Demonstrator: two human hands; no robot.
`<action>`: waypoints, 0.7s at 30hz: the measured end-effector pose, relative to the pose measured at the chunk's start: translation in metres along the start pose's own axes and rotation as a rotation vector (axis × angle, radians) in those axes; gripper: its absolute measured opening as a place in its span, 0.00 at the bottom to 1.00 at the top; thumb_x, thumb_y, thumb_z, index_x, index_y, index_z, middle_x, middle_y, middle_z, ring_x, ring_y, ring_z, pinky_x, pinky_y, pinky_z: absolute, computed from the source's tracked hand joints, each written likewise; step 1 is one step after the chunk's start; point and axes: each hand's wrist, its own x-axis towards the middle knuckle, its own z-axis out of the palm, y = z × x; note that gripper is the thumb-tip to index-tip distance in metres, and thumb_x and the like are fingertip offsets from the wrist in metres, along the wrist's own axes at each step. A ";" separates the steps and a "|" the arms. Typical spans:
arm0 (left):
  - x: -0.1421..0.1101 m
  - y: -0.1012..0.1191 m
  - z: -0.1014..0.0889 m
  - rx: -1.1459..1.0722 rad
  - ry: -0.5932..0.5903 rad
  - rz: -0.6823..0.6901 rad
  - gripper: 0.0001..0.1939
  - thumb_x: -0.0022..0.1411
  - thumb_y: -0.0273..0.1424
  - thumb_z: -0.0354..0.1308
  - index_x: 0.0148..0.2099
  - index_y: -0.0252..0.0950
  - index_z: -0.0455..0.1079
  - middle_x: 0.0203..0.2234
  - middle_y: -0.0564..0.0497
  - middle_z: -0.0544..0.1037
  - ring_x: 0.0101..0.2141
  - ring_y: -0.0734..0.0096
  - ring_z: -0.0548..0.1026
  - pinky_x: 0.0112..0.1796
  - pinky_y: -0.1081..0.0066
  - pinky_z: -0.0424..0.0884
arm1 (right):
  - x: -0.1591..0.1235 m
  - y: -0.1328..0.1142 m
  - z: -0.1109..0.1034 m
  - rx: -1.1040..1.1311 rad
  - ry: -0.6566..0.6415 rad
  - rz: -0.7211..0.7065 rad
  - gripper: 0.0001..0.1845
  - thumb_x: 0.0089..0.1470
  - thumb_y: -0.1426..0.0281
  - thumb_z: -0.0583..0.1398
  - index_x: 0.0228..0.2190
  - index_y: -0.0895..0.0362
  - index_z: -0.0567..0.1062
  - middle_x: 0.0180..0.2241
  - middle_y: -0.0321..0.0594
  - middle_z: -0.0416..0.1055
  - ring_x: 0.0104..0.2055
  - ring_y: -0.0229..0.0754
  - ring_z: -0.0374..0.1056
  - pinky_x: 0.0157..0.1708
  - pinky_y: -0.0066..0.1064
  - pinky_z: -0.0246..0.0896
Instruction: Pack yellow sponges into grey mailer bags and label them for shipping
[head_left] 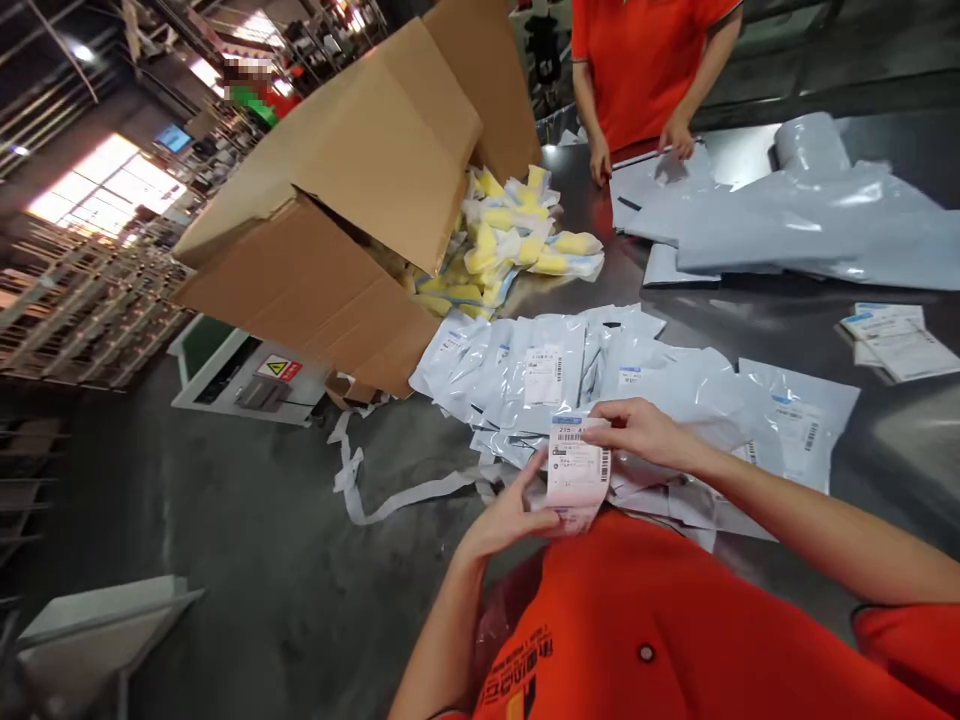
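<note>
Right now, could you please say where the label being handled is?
In the head view, the label is held by the left hand and right hand, below and right of centre, near the pale mailing bags.

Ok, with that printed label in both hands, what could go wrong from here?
The white printed paper label bends at its lower end between the left hand and the right hand, so it might crease. The glossy pale-grey plastic bags overlap loosely near the edge of the dark smooth table and could slide off. Yellow pieces in whitish wrap heap by the open brown cardboard box and may tumble onto the bags.
</note>
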 end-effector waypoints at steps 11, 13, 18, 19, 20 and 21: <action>0.047 0.039 0.040 0.077 0.265 0.086 0.18 0.49 0.41 0.65 0.22 0.35 0.64 0.17 0.58 0.63 0.21 0.78 0.60 0.24 0.77 0.58 | -0.047 0.009 0.042 -0.382 0.410 -0.124 0.14 0.62 0.61 0.55 0.35 0.55 0.77 0.33 0.40 0.76 0.35 0.41 0.70 0.35 0.30 0.60; 0.055 0.035 0.037 0.176 0.206 0.095 0.20 0.47 0.42 0.67 0.21 0.36 0.61 0.17 0.59 0.60 0.22 0.78 0.59 0.24 0.76 0.55 | -0.055 0.012 0.029 -0.424 0.457 -0.152 0.14 0.63 0.62 0.55 0.30 0.55 0.76 0.29 0.39 0.75 0.33 0.39 0.69 0.33 0.30 0.60; 0.063 0.016 -0.003 0.350 -0.075 -0.117 0.15 0.45 0.37 0.69 0.34 0.33 0.74 0.27 0.53 0.75 0.29 0.71 0.69 0.29 0.75 0.62 | -0.069 0.055 -0.028 -0.522 0.917 0.025 0.15 0.62 0.60 0.55 0.31 0.55 0.75 0.31 0.40 0.74 0.33 0.42 0.69 0.35 0.32 0.61; 0.063 0.013 -0.014 0.357 -0.105 -0.172 0.16 0.47 0.38 0.68 0.35 0.32 0.76 0.27 0.52 0.76 0.28 0.69 0.70 0.30 0.74 0.62 | -0.068 0.069 -0.037 -0.570 0.975 0.094 0.15 0.62 0.59 0.55 0.32 0.56 0.75 0.32 0.42 0.74 0.35 0.44 0.69 0.36 0.34 0.61; 0.063 0.011 -0.026 0.356 -0.102 -0.208 0.16 0.48 0.40 0.67 0.34 0.31 0.77 0.26 0.51 0.76 0.27 0.69 0.70 0.29 0.74 0.62 | -0.065 0.083 -0.042 -0.634 0.987 0.165 0.16 0.61 0.58 0.55 0.34 0.56 0.76 0.33 0.43 0.75 0.36 0.46 0.69 0.38 0.35 0.62; 0.063 0.011 -0.037 0.351 -0.068 -0.220 0.17 0.49 0.41 0.66 0.32 0.31 0.77 0.24 0.51 0.76 0.26 0.70 0.70 0.28 0.74 0.62 | -0.061 0.095 -0.045 -0.710 0.964 0.243 0.17 0.61 0.58 0.55 0.36 0.57 0.76 0.35 0.45 0.75 0.39 0.48 0.69 0.40 0.37 0.62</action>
